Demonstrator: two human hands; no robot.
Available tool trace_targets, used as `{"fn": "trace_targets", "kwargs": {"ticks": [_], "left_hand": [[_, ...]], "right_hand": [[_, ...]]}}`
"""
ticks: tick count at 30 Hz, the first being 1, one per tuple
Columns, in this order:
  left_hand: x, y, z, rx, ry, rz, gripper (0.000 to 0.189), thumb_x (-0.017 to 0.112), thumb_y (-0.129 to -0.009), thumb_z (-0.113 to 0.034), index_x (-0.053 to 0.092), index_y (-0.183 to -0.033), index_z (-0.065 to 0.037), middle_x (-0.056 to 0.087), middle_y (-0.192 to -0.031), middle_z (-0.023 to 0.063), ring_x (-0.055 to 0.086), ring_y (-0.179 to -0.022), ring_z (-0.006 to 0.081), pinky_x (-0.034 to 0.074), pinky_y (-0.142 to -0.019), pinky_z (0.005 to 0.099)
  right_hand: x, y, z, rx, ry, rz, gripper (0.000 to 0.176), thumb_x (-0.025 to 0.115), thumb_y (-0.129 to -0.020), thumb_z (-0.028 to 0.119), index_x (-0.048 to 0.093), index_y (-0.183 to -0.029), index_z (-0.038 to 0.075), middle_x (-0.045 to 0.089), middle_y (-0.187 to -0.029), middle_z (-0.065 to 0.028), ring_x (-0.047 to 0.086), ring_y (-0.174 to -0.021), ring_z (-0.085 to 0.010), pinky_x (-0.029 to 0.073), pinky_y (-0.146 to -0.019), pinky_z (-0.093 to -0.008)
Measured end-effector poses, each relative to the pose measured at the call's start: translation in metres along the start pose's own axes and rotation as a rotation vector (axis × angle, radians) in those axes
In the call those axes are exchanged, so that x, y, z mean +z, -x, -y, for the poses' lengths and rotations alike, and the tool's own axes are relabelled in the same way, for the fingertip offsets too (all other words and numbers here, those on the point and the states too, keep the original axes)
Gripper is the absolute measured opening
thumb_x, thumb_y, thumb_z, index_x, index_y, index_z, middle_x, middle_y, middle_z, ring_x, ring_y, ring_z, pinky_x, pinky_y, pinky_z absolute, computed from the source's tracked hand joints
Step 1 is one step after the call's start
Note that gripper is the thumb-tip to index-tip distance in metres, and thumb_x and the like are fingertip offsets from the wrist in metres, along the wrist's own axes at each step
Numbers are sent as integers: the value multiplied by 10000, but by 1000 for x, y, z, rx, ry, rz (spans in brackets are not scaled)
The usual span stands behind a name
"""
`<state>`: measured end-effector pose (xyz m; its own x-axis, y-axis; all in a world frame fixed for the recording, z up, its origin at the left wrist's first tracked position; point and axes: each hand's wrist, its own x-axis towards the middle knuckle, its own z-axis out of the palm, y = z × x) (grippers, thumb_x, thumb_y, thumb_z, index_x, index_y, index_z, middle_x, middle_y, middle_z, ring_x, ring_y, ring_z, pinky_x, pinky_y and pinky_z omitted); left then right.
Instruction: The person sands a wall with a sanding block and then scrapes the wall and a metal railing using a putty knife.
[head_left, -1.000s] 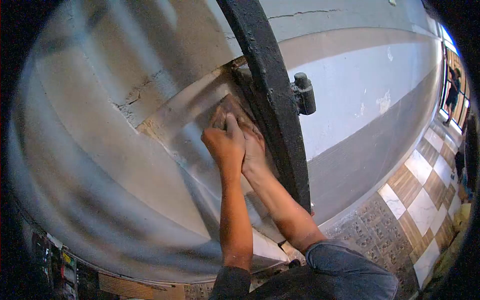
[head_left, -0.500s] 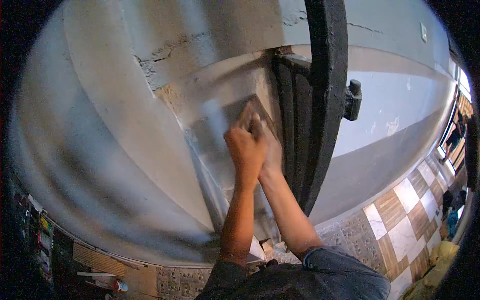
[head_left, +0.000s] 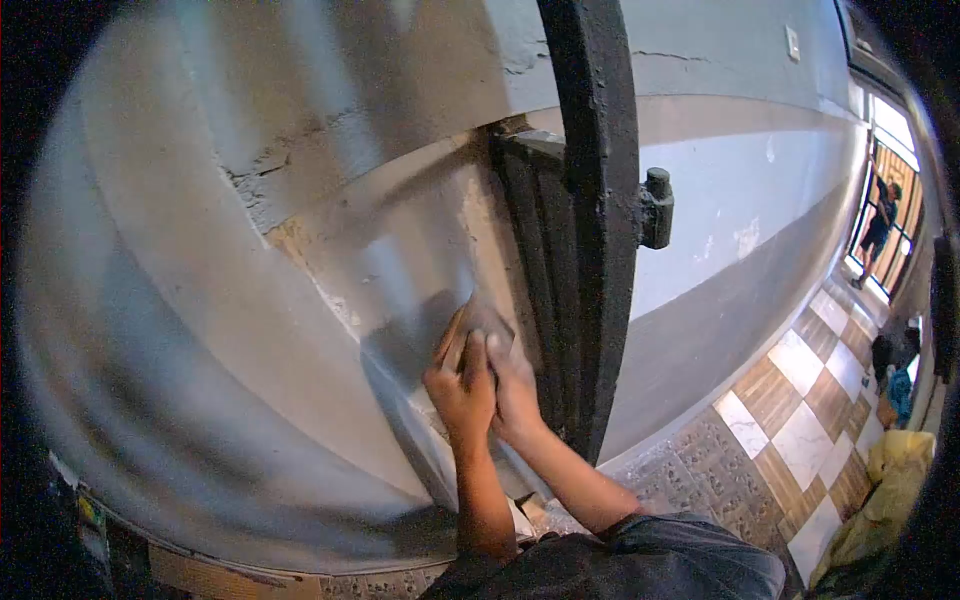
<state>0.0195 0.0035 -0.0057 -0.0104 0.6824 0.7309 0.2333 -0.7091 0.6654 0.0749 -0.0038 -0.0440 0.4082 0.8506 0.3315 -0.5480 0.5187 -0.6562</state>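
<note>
My left hand (head_left: 462,395) and my right hand (head_left: 516,385) are pressed together, fingers closed round a small flat brownish piece (head_left: 456,338). Most of it is hidden by my fingers, and its exact kind cannot be made out. Both hands are against the plastered wall recess (head_left: 400,265), with their shadow falling just to the left. The recess surface is grey and tan, with a rough, chipped edge on its left side. Close to the right of my hands stands a dark metal post (head_left: 597,200).
A hinge knob (head_left: 656,210) sticks out from the post. Cracked plaster (head_left: 255,190) shows at upper left. Checkered floor tiles (head_left: 800,370) extend at right, with a yellowish cloth or sack (head_left: 890,490) on them. Another person (head_left: 880,225) stands by the far doorway.
Both hands have moved down along the recess together, still clasped on the piece. The view has turned slightly right, bringing the far person more into sight.
</note>
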Motion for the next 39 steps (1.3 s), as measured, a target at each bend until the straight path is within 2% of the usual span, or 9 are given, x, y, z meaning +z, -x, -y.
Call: {"fn": "trace_targets", "kwargs": {"ticks": [3, 4, 6, 16, 24, 29, 32, 37, 39], "left_hand": [[-9, 19, 26, -105, 51, 73, 391, 549, -869, -259, 578, -1120, 39, 591, -1132, 187, 569, -1031, 302, 407, -912, 354], [-8, 22, 24, -111, 67, 87, 391, 549, -869, -259, 578, -1120, 39, 591, -1132, 187, 569, -1031, 302, 407, -912, 354], [-12, 26, 16, -271, 68, 65, 415, 540, -870, -278, 572, -1121, 52, 587, -1135, 194, 567, -1031, 305, 410, -905, 360], [0, 11, 3, -89, 90, -5, 361, 511, -880, -209, 563, -1114, 62, 596, -1096, 213, 577, -1014, 326, 423, -884, 360], [7, 15, 31, -49, -33, 60, 319, 469, -874, -126, 558, -1125, 49, 594, -1089, 227, 587, -994, 362, 460, -847, 381], [22, 27, 49, -124, 28, 33, 307, 471, -853, -83, 569, -1114, 46, 597, -1087, 221, 588, -999, 355, 459, -856, 377], [29, 24, 61, -90, 27, -59, 299, 506, -834, -80, 590, -1101, 24, 606, -1080, 207, 594, -995, 343, 467, -844, 383], [27, 24, 57, -40, -50, 24, 288, 548, -820, -98, 606, -1080, 11, 627, -1034, 193, 612, -954, 339, 471, -835, 384], [32, 22, 56, -20, -68, 12, 285, 561, -817, -106, 611, -1073, 9, 635, -1013, 190, 619, -935, 340, 476, -823, 383]], "right_hand": [[-22, 15, -36, 291, -122, -50, 495, 481, -922, 349, 410, -1273, 8, 500, -1226, -99, 451, -1135, -200, 322, -990, -313], [-21, 17, -32, 283, -111, -68, 495, 481, -922, 349, 410, -1273, 8, 500, -1226, -99, 452, -1135, -200, 322, -990, -313], [-17, 25, -26, 552, -259, -82, 491, 498, -911, 364, 427, -1249, 15, 506, -1201, -99, 461, -1115, -206, 337, -975, -317], [5, 10, -3, 216, -177, -118, 408, 487, -925, 307, 463, -1196, 3, 541, -1070, -78, 515, -971, -165, 405, -868, -307], [-18, 9, -44, 377, -298, -249, 362, 499, -914, 290, 491, -1148, 14, 546, -1083, -89, 513, -989, -184, 409, -872, -310], [-33, -3, -46, 366, -463, -143, 323, 530, -902, 283, 534, -1094, 23, 577, -1010, -74, 539, -924, -177, 434, -830, -314], [-29, -2, -48, 320, -371, -168, 318, 530, -902, 287, 539, -1090, 30, 579, -996, -60, 539, -899, -161, 441, -798, -309], [-42, -6, -60, 298, -367, -270, 253, 484, -930, 250, 557, -1046, 38, 566, -889, -11, 530, -831, -99, 416, -774, -246], [-46, -13, -70, 202, -104, -365, 268, 468, -937, 245, 562, -1058, 25, 562, -895, 5, 526, -808, -95, 419, -766, -245]]}}
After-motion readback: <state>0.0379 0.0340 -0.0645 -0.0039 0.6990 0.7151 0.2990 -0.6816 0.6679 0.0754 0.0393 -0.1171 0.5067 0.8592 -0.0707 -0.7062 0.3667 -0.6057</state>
